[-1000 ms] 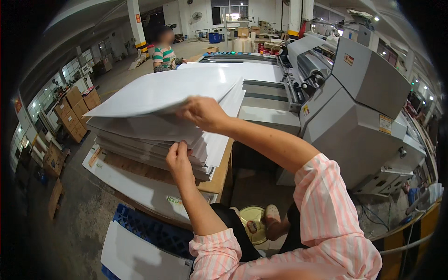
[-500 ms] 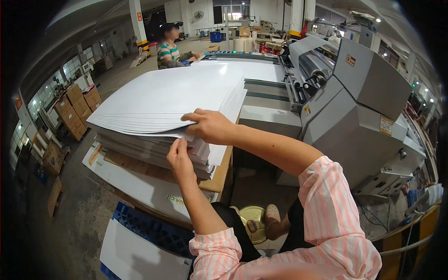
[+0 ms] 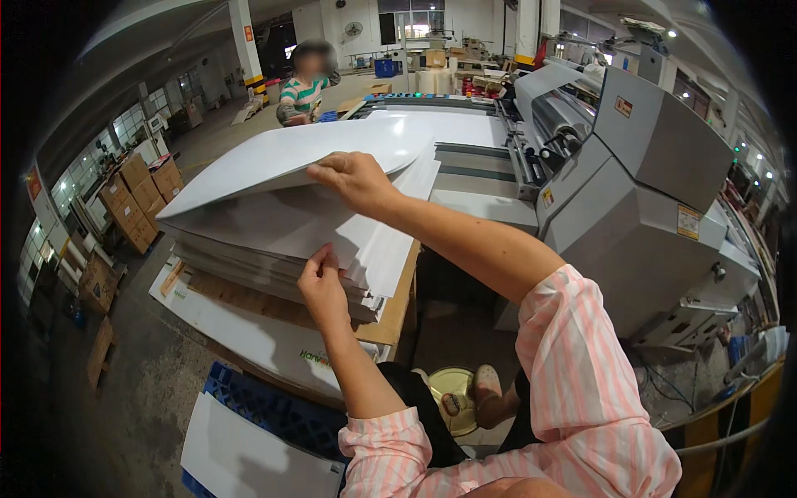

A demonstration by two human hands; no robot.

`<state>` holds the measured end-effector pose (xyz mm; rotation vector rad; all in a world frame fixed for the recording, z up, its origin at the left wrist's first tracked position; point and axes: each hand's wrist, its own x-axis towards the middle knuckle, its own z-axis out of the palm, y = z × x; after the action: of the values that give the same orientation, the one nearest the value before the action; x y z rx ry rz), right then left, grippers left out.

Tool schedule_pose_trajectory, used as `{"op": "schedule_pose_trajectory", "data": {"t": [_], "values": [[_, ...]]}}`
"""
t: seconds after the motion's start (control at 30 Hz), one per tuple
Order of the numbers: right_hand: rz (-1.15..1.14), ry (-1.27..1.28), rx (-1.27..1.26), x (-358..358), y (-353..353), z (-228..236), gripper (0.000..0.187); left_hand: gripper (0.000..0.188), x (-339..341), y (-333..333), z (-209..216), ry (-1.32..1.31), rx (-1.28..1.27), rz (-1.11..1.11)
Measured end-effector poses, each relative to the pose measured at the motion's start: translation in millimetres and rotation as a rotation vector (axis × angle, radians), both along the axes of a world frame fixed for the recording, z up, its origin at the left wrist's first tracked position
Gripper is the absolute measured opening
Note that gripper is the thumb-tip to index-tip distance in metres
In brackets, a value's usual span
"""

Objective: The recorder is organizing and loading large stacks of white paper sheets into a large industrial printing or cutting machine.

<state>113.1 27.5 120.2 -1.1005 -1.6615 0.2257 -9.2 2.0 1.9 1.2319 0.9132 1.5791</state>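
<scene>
we held the near edge of the top paper, one sheet or more, in our right grip, bowed up off the stack. our left grip was narrow, at the stack's edge below the right grip; we could not tell if it pinched paper. only the top was raised; the thick rest was not yet lifted.

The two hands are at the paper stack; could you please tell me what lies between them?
In the head view, the shaded top of the paper stack lies between the left hand and right hand.
</scene>
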Motion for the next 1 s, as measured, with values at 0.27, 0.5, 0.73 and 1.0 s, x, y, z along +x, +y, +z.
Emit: {"op": "schedule_pose_trajectory", "data": {"t": [0.27,0.5,0.73,1.0], "values": [[0.077,-0.607,0.002,9.8,-18.3,-50.2,0.017,0.019,0.4,6.3,-5.2,0.005,0.014,0.002],[-0.004,-0.651,0.084,14.1,-22.0,-58.6,0.018,0.021,0.8,6.2,-6.2,-0.013,0.018,0.041],[-0.050,-0.754,0.225,17.5,-21.3,-67.1,0.015,0.033,-0.1,0.2,0.5,-0.068,-0.048,-0.047],[-0.057,-1.018,0.254,14.4,-26.1,-45.6,0.022,0.064,-4.1,-0.8,4.7,-0.397,-0.094,-0.083]]}}
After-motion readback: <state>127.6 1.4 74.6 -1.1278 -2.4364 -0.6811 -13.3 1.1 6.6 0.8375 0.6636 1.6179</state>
